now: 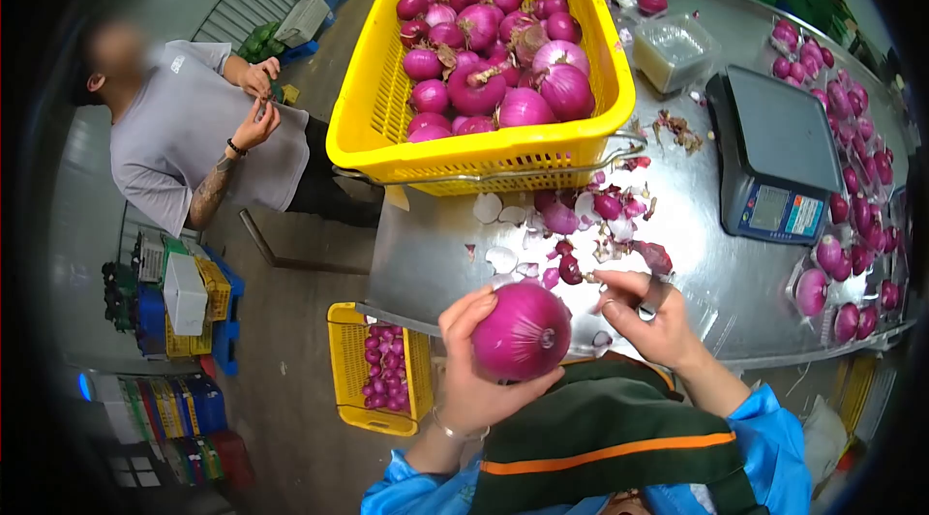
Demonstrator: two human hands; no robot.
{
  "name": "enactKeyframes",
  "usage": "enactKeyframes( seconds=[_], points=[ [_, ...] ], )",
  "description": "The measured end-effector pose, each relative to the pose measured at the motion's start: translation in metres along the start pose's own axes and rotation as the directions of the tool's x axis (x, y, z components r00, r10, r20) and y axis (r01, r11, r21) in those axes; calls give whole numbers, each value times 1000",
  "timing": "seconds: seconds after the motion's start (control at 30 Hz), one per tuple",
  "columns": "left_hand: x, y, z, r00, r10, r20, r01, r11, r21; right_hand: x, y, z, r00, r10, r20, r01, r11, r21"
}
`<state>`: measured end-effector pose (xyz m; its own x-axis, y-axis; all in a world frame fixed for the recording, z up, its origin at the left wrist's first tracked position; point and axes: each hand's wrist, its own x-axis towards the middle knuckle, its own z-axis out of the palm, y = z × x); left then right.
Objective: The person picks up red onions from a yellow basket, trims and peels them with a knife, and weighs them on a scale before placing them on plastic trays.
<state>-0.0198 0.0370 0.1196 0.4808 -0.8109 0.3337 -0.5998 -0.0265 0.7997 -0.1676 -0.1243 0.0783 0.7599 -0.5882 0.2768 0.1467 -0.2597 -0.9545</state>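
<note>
My left hand [464,360] is wrapped round a large peeled red onion [523,331], whose pale root end faces right. Just right of it, over the table edge, is my right hand [644,321], with fingers curled and thumb bent in toward them. A dark grey band shows across its fingers; what it grips, if anything, I cannot make out. Close to its fingertips lies a small dark red onion piece [569,270], among scattered skins and peelings [610,215] on the metal table [426,254].
Beyond my hands, a yellow crate [474,149] of red onions stands on the table. A digital scale [779,152], a clear plastic tub [674,50] and packed onions [856,137] are rightward. Another yellow crate [373,418] sits on the floor. A person [208,133] stands left.
</note>
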Motion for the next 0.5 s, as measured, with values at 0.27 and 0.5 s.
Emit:
enactKeyframes(
  seconds=[0.27,0.5],
  points=[
    [11,-10,4,779,-395,488,619,357,-700,3,-12,10,866,385,319,-497,730,469],
    [-22,-16,18,663,-380,645,693,-14,-721,23,-12,7,953,302,20,-303,953,23]
  ],
)
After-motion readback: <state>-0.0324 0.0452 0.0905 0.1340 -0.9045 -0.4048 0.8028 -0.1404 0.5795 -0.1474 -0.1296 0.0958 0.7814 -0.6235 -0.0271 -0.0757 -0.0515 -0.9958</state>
